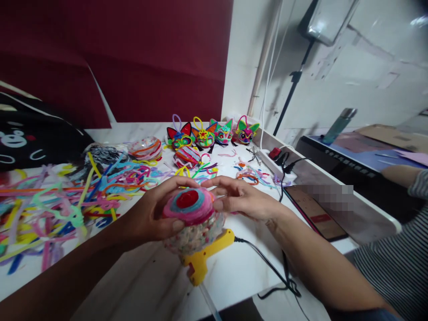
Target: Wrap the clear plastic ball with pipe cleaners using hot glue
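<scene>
My left hand (152,214) is wrapped round a clear ball (194,232) filled with small coloured beads. On top of the ball sits a coil of pipe cleaners (190,204), red in the middle, then blue, then pink. My right hand (244,198) touches the coil's right edge, thumb and fingertips pressing on the pink ring. Just below the ball lies a yellow glue gun (202,258) with a black cord (267,267) running to the right.
Loose pipe cleaners (67,200) of many colours cover the left of the white table (133,285). Several finished cat-face ornaments (214,133) line the back. A power strip (272,162) and a phone (316,213) lie at the right. Another person's striped sleeve (394,263) shows at the far right.
</scene>
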The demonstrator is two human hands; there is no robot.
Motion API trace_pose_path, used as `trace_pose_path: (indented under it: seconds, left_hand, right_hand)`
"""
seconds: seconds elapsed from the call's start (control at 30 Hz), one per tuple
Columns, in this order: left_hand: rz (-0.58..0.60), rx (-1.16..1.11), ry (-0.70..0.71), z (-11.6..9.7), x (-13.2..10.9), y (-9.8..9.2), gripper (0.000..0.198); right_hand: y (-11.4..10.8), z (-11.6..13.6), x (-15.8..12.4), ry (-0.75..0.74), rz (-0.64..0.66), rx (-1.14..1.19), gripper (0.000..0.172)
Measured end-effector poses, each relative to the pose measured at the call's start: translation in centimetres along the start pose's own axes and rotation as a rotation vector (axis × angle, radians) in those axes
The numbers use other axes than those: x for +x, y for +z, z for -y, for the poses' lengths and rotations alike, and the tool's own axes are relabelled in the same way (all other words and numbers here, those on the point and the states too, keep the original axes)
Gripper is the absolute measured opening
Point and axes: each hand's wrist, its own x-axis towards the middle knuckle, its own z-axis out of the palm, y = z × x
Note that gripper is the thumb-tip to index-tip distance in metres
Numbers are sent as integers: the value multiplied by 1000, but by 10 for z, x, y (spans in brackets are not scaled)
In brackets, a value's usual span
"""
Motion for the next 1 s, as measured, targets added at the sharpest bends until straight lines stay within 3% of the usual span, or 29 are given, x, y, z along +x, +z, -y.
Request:
trace_pose_path:
  seconds: [0.17, 0.33, 0.43, 0.57, 0.77, 1.0]
  left_hand:
    - [-42, -256, -97, -2, 3, 2, 62]
    - [-14, -372, -70, -3, 4, 4, 62]
    - [-37, -358, -67, -3, 5, 3, 66]
    - [15, -331, -20, -4, 5, 2, 62]
    - [-10, -293, -61, -5, 4, 1, 71]
    - [-8, -63, 64, -2, 3, 0, 61]
  right_hand:
    - [-3, -3, 2, -23, -52, 12, 40]
    - [-3, -3, 0, -15, -105, 3, 41]
    - [-2, -3, -1, -8, -126, -6, 42]
    - [0, -2, -2, 6, -136, 5, 45]
    - [2, -3, -2, -1, -155, 39, 53]
    - [5, -1, -2, 31, -149, 60, 68]
